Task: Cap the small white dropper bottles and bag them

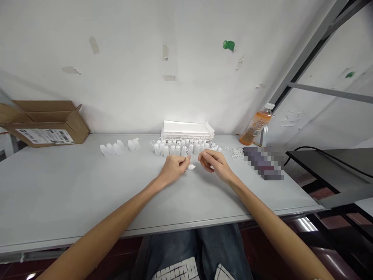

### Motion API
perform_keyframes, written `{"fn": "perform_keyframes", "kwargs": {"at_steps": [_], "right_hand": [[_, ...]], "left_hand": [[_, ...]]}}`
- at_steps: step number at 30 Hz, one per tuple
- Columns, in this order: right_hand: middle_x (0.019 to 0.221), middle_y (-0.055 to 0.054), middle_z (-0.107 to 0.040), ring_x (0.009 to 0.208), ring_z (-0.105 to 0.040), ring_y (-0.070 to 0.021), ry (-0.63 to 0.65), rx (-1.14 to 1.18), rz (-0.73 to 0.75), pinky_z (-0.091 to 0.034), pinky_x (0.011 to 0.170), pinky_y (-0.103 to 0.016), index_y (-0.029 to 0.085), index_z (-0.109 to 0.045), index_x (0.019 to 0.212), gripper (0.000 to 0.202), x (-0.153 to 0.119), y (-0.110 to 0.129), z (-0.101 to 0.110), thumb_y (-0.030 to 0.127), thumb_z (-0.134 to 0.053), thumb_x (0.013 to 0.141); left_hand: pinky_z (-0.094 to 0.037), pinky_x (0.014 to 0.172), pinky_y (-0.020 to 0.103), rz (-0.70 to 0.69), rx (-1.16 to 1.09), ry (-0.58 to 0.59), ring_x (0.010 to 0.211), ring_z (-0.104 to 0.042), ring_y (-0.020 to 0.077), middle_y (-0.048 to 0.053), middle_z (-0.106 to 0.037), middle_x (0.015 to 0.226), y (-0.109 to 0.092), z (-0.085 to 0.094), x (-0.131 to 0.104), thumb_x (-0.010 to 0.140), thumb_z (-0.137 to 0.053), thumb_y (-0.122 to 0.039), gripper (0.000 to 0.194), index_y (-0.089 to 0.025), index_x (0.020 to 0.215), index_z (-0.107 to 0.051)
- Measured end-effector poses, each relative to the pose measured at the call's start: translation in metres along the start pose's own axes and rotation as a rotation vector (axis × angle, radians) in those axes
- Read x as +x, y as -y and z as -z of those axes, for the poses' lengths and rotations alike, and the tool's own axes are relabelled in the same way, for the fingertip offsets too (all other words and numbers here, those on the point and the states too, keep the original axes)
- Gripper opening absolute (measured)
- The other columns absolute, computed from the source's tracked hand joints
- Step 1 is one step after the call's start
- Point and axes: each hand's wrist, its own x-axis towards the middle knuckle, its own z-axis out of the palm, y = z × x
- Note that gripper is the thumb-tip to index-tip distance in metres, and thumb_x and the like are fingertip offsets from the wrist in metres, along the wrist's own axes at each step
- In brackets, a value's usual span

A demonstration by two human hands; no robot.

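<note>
My left hand (175,168) is closed, thumb against fingers, over the middle of the table. From it a small white dropper bottle (191,167) points right with its nozzle end; the rest is hidden by the fingers. My right hand (216,165) is just to the right, a small gap away, with its fingers curled in toward the thumb. Whatever lies inside that grip is too small to make out. Beyond both hands, several small white bottles (166,151) stand upright in close rows, some with white cord loops at their tops.
Behind the bottles lies a stack of white trays (186,128). Translucent white pieces (112,149) sit left, white cords (236,153) right. A cardboard box (49,124) stands far left. An orange drink bottle (255,126) leans beside a pixelated dark object (264,162).
</note>
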Motion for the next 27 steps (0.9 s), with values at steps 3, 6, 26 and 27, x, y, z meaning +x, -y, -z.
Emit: {"fn": "perform_keyframes", "kwargs": {"at_steps": [3, 6, 26, 27], "right_hand": [[0.070, 0.001, -0.054, 0.043, -0.043, -0.0060, -0.066, 0.039, 0.017, -0.026, 0.040, -0.022, 0.017, -0.064, 0.095, 0.026, 0.0016, 0.0031, 0.0059, 0.041, -0.055, 0.091], [0.073, 0.000, -0.057, 0.042, -0.045, -0.0056, -0.054, 0.028, 0.020, -0.027, 0.040, -0.022, 0.018, -0.067, 0.099, 0.024, 0.0011, 0.0050, 0.0075, 0.038, -0.059, 0.089], [0.061, 0.001, -0.058, 0.046, -0.049, -0.0077, 0.030, -0.053, -0.035, -0.033, 0.043, -0.023, 0.016, -0.068, 0.078, 0.015, -0.0006, 0.0082, 0.0051, 0.031, -0.069, 0.079], [0.063, 0.001, -0.059, 0.046, -0.050, -0.0078, 0.018, -0.042, -0.036, -0.033, 0.042, -0.022, 0.016, -0.068, 0.077, 0.015, -0.0003, 0.0089, 0.0052, 0.031, -0.069, 0.079]], "left_hand": [[-0.020, 0.045, 0.023, -0.010, 0.016, 0.098, 0.042, -0.024, 0.0056, -0.005, -0.028, 0.042, -0.0001, 0.0026, 0.0005, 0.087, -0.042, -0.040, 0.051, -0.017, 0.045, -0.027], [-0.019, 0.045, 0.024, -0.031, 0.036, 0.175, 0.043, -0.023, 0.0056, -0.005, -0.026, 0.042, -0.0006, 0.0009, -0.0005, 0.087, -0.042, -0.037, 0.049, -0.017, 0.046, -0.025], [-0.017, 0.047, 0.025, -0.030, 0.045, 0.313, 0.046, -0.020, 0.0064, -0.005, -0.022, 0.047, 0.0009, -0.0034, -0.0028, 0.090, -0.041, -0.042, 0.051, -0.018, 0.048, -0.025], [-0.017, 0.047, 0.025, -0.018, 0.035, 0.310, 0.046, -0.020, 0.0065, -0.005, -0.022, 0.048, 0.0007, -0.0031, -0.0026, 0.091, -0.041, -0.043, 0.051, -0.018, 0.049, -0.025]]}}
